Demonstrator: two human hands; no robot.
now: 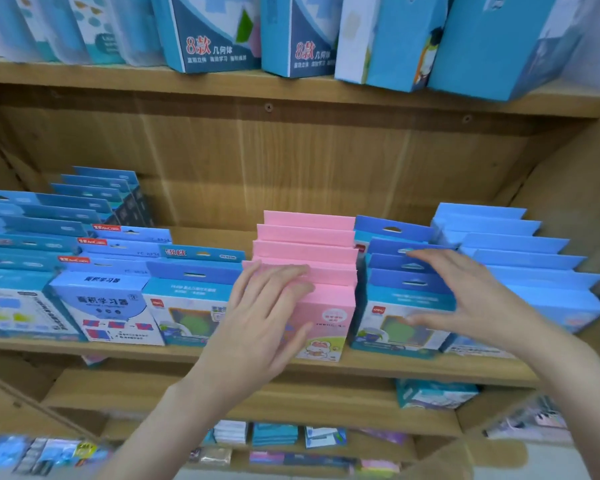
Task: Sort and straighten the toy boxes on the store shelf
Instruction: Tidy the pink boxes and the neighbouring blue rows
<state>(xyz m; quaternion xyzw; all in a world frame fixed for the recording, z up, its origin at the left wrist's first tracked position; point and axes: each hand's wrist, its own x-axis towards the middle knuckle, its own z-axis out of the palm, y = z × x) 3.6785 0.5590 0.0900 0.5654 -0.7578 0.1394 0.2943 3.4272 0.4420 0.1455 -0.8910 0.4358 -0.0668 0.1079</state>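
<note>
Mid-frame: five pink cardboard boxes point(305, 258) under flat left hand point(267, 306); four dark-blue hang-tab boxes point(406, 289) between spread right hand point(465, 292) fingers

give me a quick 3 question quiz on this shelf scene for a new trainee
1. Multiple choice: the left hand rests on which row of boxes? A) dark blue hang-tab boxes B) pink boxes C) light blue boxes at far right
2. True or false: the right hand is at the row of blue hang-tab boxes, just right of the pink boxes.
3. Fill in: the boxes being straightened stand on the ______ shelf, made of wood.

Key
1. B
2. True
3. middle
</note>
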